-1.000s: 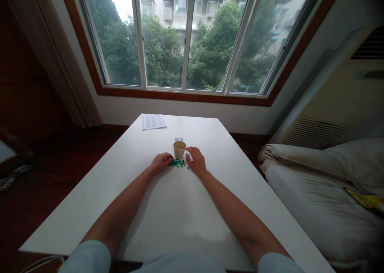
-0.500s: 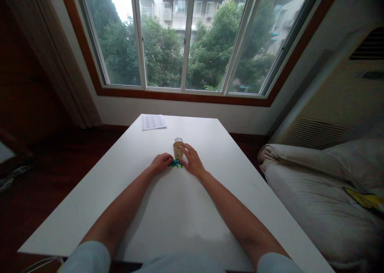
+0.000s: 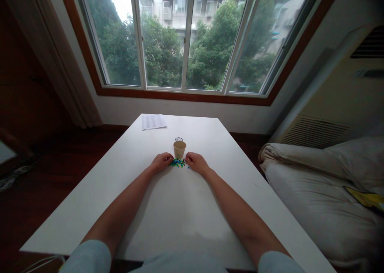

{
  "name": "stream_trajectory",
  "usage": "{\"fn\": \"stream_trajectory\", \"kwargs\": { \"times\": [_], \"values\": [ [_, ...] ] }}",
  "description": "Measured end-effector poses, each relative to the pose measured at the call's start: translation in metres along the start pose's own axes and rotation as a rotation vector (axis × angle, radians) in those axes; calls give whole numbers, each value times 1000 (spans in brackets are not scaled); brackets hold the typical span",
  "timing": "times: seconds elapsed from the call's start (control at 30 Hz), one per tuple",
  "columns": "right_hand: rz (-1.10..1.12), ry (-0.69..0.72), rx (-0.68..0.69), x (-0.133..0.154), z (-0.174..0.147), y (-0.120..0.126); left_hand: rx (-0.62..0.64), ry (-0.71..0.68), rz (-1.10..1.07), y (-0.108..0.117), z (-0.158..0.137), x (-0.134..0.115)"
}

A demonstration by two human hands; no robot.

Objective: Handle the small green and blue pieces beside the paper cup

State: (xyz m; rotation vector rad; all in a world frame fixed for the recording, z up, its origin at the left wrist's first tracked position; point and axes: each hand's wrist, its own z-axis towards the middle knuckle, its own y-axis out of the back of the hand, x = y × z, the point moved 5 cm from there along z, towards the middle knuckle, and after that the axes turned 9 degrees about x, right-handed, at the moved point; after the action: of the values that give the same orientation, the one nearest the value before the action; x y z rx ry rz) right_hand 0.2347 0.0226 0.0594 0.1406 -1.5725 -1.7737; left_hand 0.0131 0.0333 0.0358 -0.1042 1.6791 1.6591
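A brown paper cup [image 3: 179, 149] stands upright near the middle of the white table [image 3: 174, 209]. Just in front of it lies a loose pile of small blue, green and yellow pieces [image 3: 178, 163], too small to name surely. My left hand [image 3: 162, 162] rests at the pile's left edge with its fingers curled in. On the other side, my right hand [image 3: 196, 162] lies close to the cup and the pile, fingers bent together. Whatever either set of fingertips holds is too small or hidden to make out.
Behind the cup is a small clear round object [image 3: 179, 139]. Printed papers [image 3: 154, 121] lie at the table's far left corner. A cushioned seat [image 3: 318, 201] stands to the right, and a window [image 3: 183, 45] rises beyond the table.
My right hand has left the cup's side, dropping to the right of the pile, and its fingers have closed. More of the cup and pile shows. My left hand has barely moved.
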Motion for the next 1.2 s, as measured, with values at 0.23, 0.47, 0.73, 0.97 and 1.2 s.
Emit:
{"fn": "stream_trajectory", "kwargs": {
  "times": [0.23,0.47,0.73,0.97,1.2],
  "values": [
    [27,-10,254,-3,0,-10,-4,3,1,-1,1,1],
    [-3,25,256,0,2,-7,0,-5,3,0,1,1],
    [64,-52,282,-10,2,-4,3,7,2,0,-1,1],
    [28,-24,364,-11,-1,0,-6,-6,-2,-2,1,5],
    [-90,-97,291,-14,4,-10,7,-13,3,-1,1,2]
  ]
}}
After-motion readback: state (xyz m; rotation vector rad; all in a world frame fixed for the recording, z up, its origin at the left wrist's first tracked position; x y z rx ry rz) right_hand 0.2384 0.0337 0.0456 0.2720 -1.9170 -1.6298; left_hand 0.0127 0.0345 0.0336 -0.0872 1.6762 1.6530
